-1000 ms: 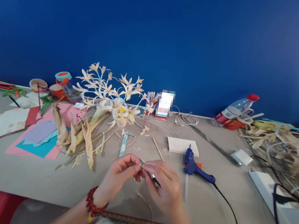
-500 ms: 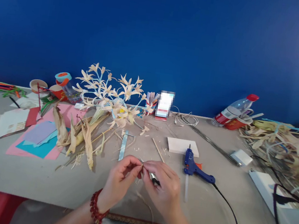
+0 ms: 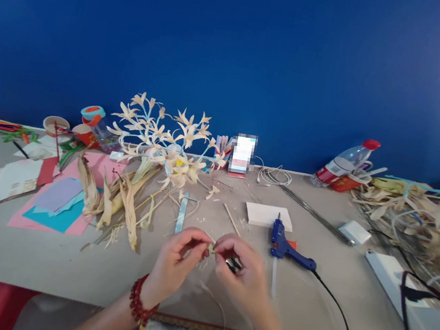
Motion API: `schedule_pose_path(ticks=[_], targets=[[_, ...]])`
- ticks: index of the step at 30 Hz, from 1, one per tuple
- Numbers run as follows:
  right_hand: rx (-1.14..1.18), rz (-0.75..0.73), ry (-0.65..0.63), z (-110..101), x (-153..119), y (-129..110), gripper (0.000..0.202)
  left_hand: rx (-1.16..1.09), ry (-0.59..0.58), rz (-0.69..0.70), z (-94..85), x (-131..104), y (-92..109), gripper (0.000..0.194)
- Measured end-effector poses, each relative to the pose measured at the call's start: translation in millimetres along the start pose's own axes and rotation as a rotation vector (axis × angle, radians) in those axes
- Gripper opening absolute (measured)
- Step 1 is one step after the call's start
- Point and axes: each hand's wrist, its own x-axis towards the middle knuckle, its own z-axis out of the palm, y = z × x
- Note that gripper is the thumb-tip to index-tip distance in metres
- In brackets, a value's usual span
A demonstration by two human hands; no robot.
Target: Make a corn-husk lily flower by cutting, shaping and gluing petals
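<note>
Over the table's front middle, my left hand (image 3: 181, 256) is closed in a pinch on a small pale husk piece (image 3: 211, 248). My right hand (image 3: 245, 273) pinches the same piece from the other side, its fingertips close to the left ones. Fingers hide most of the piece, so its full shape cannot be made out. Under my right hand shows part of a dark-handled tool (image 3: 233, 265), mostly covered. A thin loose strand (image 3: 216, 299) lies on the table below both hands. To the right rests a blue glue gun (image 3: 284, 245) with a clear glue stick in it.
Husk flowers (image 3: 185, 135) on pale blue stems stand at the back, with dry corn husks (image 3: 128, 209) in front. Coloured paper (image 3: 58, 196) lies left. A white card (image 3: 264, 214), metal wires (image 3: 312, 212), a bottle (image 3: 338, 166) and a power strip (image 3: 402, 297) are right.
My fingertips have moved slightly apart, the right hand shifting a little rightward. More of the pale piece shows between them. The things on the table stay in place.
</note>
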Motion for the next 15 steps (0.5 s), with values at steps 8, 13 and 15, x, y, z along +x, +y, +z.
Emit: schedule_pose_path(ticks=[8,13,15], targets=[[0.523,0.325,0.040,6.0,1.8,3.0,0.008,0.364,-0.043,0.312,-3.7,-0.2,5.8,0.019],[0.801,0.461,0.030,5.0,3.5,2.9,0.010,0.398,-0.041,0.367,-3.7,0.0,3.7,0.020],[0.913,0.509,-0.011,4.2,3.6,2.6,0.007,0.423,-0.032,0.389,-4.2,0.1,2.4,0.022]])
